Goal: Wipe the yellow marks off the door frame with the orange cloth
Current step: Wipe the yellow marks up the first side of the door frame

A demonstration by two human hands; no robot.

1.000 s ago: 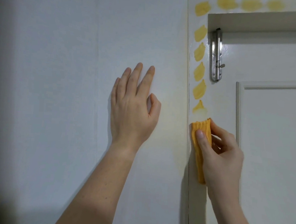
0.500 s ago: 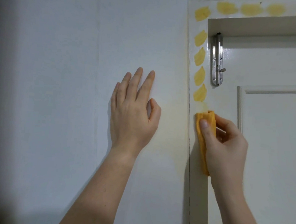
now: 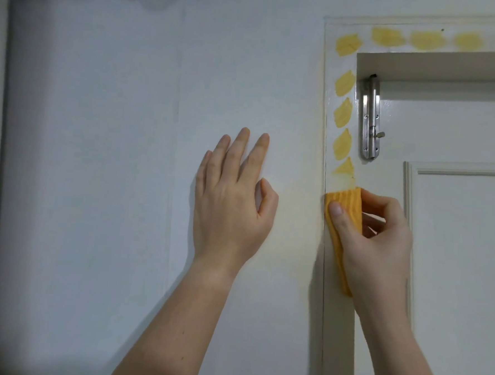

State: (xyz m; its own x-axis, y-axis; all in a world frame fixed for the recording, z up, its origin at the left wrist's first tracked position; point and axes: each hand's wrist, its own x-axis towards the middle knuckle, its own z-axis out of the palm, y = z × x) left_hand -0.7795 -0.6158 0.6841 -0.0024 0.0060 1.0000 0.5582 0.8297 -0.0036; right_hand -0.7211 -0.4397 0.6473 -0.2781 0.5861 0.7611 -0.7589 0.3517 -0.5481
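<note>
Head view. Right hand clenched on orange cloth, thumb and fingers pinching it flat against door frame. Yellow marks directly above the fingers along the frame's upright, lowest one just above the cloth's top edge; more along the top rail. Metal bolt above and right of the fingers. Left hand released, palm flat on wall, well apart from the cloth.

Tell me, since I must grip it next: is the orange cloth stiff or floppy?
The orange cloth is probably floppy: it bends around the right hand. Its ribbed face likely resists slipping. Pinched by fingertips alone, it seems light.
</note>
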